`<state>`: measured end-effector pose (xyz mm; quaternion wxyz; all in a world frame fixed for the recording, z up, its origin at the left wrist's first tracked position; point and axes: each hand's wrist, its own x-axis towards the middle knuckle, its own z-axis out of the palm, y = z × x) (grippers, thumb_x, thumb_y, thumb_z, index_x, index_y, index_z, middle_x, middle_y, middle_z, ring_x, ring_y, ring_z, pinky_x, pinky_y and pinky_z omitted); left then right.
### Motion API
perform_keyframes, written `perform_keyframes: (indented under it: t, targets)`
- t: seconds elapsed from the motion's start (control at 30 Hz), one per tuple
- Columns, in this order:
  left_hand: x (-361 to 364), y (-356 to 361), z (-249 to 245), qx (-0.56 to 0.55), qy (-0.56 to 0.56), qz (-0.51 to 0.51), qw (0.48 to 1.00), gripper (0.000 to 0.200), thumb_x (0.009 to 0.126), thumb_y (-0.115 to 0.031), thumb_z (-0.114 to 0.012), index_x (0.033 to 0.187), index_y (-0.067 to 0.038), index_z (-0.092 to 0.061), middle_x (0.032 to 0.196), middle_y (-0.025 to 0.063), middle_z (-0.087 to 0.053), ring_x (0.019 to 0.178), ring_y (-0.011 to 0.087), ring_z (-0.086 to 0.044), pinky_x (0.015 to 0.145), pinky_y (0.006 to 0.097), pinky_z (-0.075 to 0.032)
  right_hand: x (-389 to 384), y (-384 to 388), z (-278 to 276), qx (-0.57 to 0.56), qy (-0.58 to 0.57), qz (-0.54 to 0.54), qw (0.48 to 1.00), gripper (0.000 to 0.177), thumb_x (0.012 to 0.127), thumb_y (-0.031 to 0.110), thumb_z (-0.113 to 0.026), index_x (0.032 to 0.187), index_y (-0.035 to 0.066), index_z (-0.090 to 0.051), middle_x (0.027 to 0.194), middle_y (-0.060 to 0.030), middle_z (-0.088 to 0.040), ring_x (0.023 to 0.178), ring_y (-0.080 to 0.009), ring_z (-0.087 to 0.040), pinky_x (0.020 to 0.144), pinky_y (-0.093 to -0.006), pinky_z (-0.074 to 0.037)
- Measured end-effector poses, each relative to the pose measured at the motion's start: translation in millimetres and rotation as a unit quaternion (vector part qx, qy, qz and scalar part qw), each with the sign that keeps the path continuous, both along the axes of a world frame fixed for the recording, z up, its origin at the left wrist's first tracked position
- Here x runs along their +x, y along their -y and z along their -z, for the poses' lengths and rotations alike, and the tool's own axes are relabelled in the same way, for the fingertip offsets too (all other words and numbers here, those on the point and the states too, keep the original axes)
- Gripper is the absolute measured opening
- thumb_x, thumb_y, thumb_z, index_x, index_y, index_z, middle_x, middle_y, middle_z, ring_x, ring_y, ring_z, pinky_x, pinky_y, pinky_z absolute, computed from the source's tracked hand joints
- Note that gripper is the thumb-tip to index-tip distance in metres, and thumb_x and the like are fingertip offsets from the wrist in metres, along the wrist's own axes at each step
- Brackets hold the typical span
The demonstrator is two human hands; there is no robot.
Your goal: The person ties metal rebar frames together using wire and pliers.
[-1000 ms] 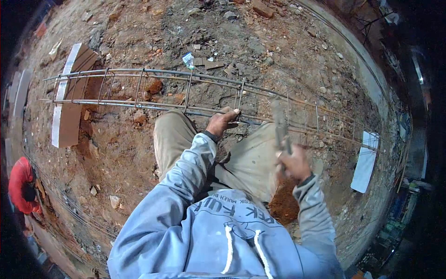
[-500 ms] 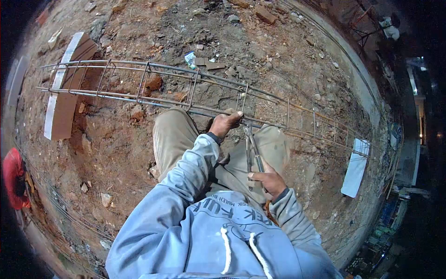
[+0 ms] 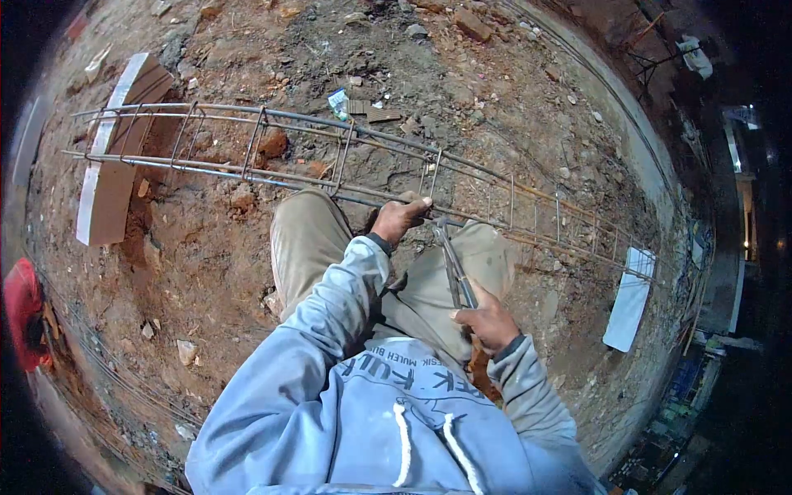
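Note:
A long rebar cage (image 3: 305, 124) of thin bars and square stirrups stretches across in front of my knees. My left hand (image 3: 399, 219) is closed around its near lower bar, beside a stirrup (image 3: 436, 173). In my right hand (image 3: 490, 318) is a pair of long-handled pincers (image 3: 453, 262), gripped by the handles. Their jaws are up at the near bar, just right of my left fingers. Whether the jaws bite on a wire there is too small to tell.
The cage rests on a white block (image 3: 106, 194) at left and another white block (image 3: 629, 299) at right. Rubble and a brick piece (image 3: 472, 25) lie on the dirt. A person in red (image 3: 23, 313) is at the far left edge.
My right hand has shifted slightly right, swinging the pincers' handles right and bringing them closer together. My left hand stays on the bar.

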<state>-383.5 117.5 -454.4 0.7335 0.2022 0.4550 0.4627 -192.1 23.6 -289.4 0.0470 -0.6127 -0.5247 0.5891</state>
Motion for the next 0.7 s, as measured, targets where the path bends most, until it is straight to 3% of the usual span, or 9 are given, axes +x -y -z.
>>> perform_keyframes:
  t: [0.03, 0.13, 0.2, 0.27, 0.3, 0.4, 0.53, 0.7]
  targets:
    - [-3, 3, -21, -0.014, 0.017, -0.016, 1.0, 0.029, 0.079, -0.031, -0.066, 0.079, -0.002, -0.062, 0.073, -0.0001, -0.057, 0.065, 0.0097, -0.052, 0.062, 0.0241, -0.042, -5, -6, -9, -0.03, 0.007, 0.009, 0.999, 0.063, 0.072, 0.009, -0.063, 0.129, 0.0, -0.04, 0.094, -0.002, -0.054, 0.081, -0.0105, -0.05, 0.073, -0.0218, -0.042]
    - [1, -1, -3, 0.004, 0.063, -0.024, 0.998, 0.028, 0.078, -0.031, -0.066, 0.078, -0.003, -0.062, 0.072, 0.0004, -0.057, 0.065, 0.01, -0.052, 0.062, 0.0242, -0.042, -10, -13, -15, -0.036, 0.012, 0.016, 0.999, 0.062, 0.072, 0.009, -0.063, 0.129, 0.0, -0.04, 0.097, -0.0019, -0.055, 0.084, -0.0105, -0.05, 0.075, -0.0222, -0.042]
    - [1, 1, 0, 0.01, 0.054, -0.018, 0.998, 0.028, 0.079, -0.03, -0.066, 0.078, -0.003, -0.062, 0.072, 0.0005, -0.057, 0.065, 0.0099, -0.052, 0.062, 0.0242, -0.042, -6, -14, -17, -0.014, 0.011, 0.005, 1.0, 0.062, 0.073, 0.009, -0.063, 0.129, 0.0, -0.04, 0.098, -0.0017, -0.055, 0.083, -0.0098, -0.05, 0.074, -0.0223, -0.042]
    - [0, -2, 7, 0.027, 0.001, 0.001, 1.0, 0.029, 0.079, -0.032, -0.065, 0.081, -0.003, -0.062, 0.073, 0.0007, -0.057, 0.066, 0.0099, -0.052, 0.062, 0.0243, -0.042, 11, -22, -13, -0.096, -0.022, 0.014, 0.995, 0.062, 0.074, 0.008, -0.063, 0.13, 0.0, -0.038, 0.099, -0.0014, -0.055, 0.082, -0.009, -0.05, 0.074, -0.0214, -0.042]
    - [-1, -1, 7, 0.02, 0.007, 0.006, 1.0, 0.031, 0.079, -0.033, -0.065, 0.082, -0.003, -0.062, 0.074, 0.0012, -0.058, 0.066, 0.01, -0.053, 0.062, 0.0244, -0.042, 27, -21, 6, -0.044, -0.057, 0.002, 0.997, 0.069, 0.071, 0.01, -0.066, 0.132, 0.002, -0.036, 0.09, -0.0018, -0.055, 0.076, -0.0117, -0.051, 0.066, -0.0247, -0.044]
    - [-9, 2, -25, 0.004, -0.013, 0.014, 1.0, 0.032, 0.078, -0.033, -0.067, 0.081, -0.002, -0.064, 0.075, 0.0023, -0.06, 0.066, 0.0106, -0.054, 0.062, 0.0245, -0.043, 28, -28, -11, -0.079, -0.016, -0.018, 0.997, 0.068, 0.071, 0.009, -0.066, 0.132, 0.003, -0.037, 0.089, -0.0022, -0.056, 0.076, -0.0115, -0.051, 0.064, -0.0248, -0.045]
    - [-6, -2, -2, 0.023, 0.008, 0.021, 0.999, 0.034, 0.078, -0.032, -0.067, 0.087, 0.001, -0.065, 0.082, 0.0041, -0.062, 0.071, 0.0121, -0.057, 0.066, 0.0248, -0.045, 24, -40, -12, -0.124, 0.017, -0.001, 0.992, 0.068, 0.072, 0.01, -0.065, 0.134, 0.008, -0.036, 0.086, -0.0025, -0.055, 0.071, -0.0125, -0.051, 0.061, -0.0265, -0.046]
    - [-1, -1, -6, 0.003, 0.01, 0.016, 1.0, 0.027, 0.083, -0.032, -0.062, 0.083, -0.005, -0.062, 0.073, -0.0014, -0.056, 0.065, 0.0082, -0.051, 0.06, 0.0229, -0.041, 28, -46, 11, -0.046, 0.044, -0.079, 0.995, 0.071, 0.073, 0.013, -0.065, 0.136, 0.012, -0.034, 0.081, -0.0031, -0.054, 0.065, -0.0142, -0.051, 0.059, -0.028, -0.046]
